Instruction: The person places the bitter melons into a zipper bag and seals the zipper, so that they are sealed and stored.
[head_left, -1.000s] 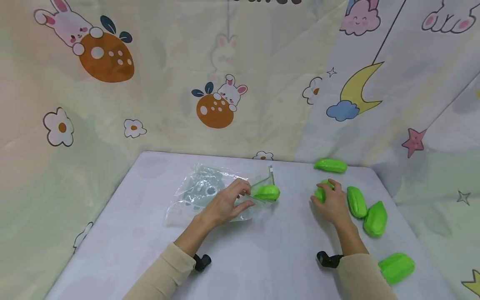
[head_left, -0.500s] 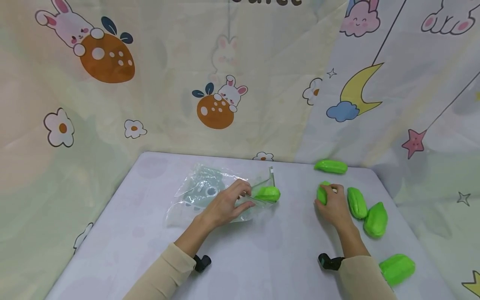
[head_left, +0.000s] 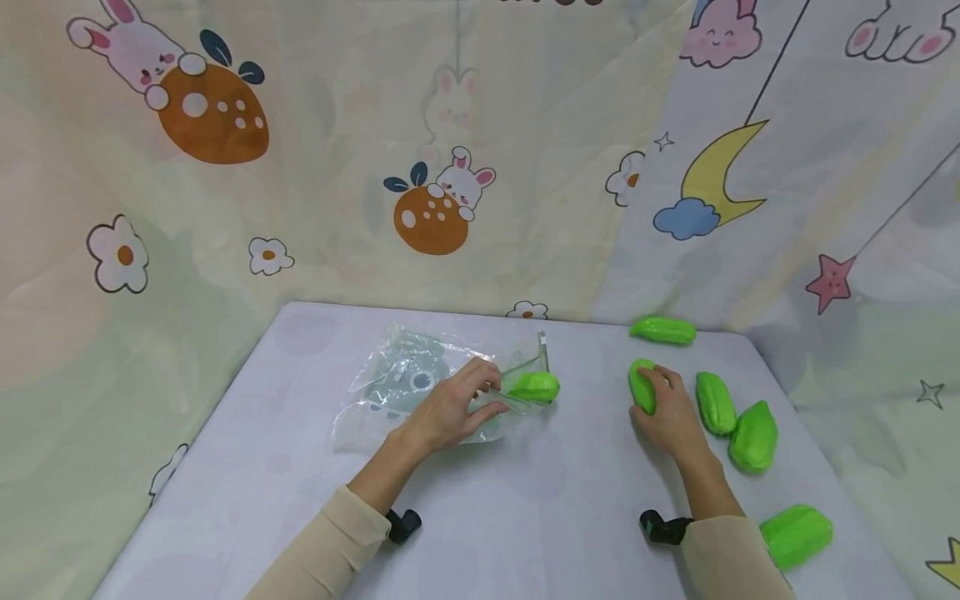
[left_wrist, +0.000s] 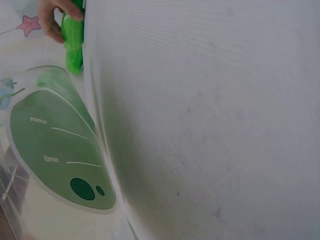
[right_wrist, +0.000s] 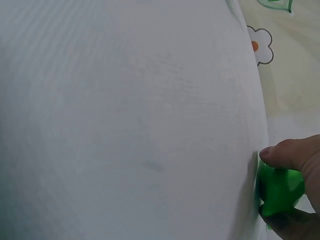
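Observation:
A clear zip bag (head_left: 401, 383) with a pale green printed picture lies flat on the table. My left hand (head_left: 450, 408) rests over its right part, thumb and fingers pinching the edge by its mouth. In that mouth lies a green star fruit (head_left: 536, 387), glossy and ridged. Farther right, my right hand (head_left: 667, 412) grips another green star fruit (head_left: 641, 386) between thumb and fingers, also seen from the side in the right wrist view. The left wrist view shows the bag's green label (left_wrist: 62, 150) with "name" and "time" printed on it; the left hand is mostly out of that view.
More green star fruits lie on the right: one at the back edge (head_left: 664, 330), two side by side beyond the right hand (head_left: 716, 403), and one near the right sleeve (head_left: 797, 536). A patterned cloth (head_left: 322, 183) hangs behind the white table (head_left: 540, 517).
The right hand's grip on its star fruit has shifted; more of the fruit shows past the fingers, and it has turned slightly upright. The left hand and bag have stayed put.

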